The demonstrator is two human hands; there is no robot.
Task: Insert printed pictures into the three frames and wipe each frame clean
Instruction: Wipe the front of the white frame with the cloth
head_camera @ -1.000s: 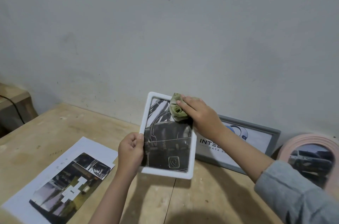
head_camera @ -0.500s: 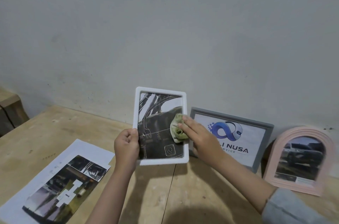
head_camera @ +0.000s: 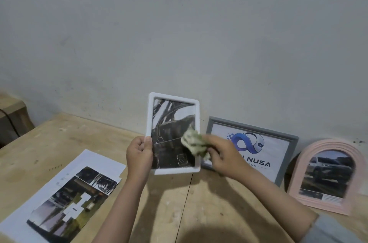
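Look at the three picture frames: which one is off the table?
The white rectangular frame, held up in the left hand. The grey frame and pink arched frame stand on the table against the wall.

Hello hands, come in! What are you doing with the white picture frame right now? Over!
Left hand grips white frame. Right hand wipes its glass with green cloth. Nothing in the way.

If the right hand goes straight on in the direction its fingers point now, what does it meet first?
The right hand points leftward with the green cloth against the white frame; going on, it would probably meet the left hand's thumb at the frame's left edge.
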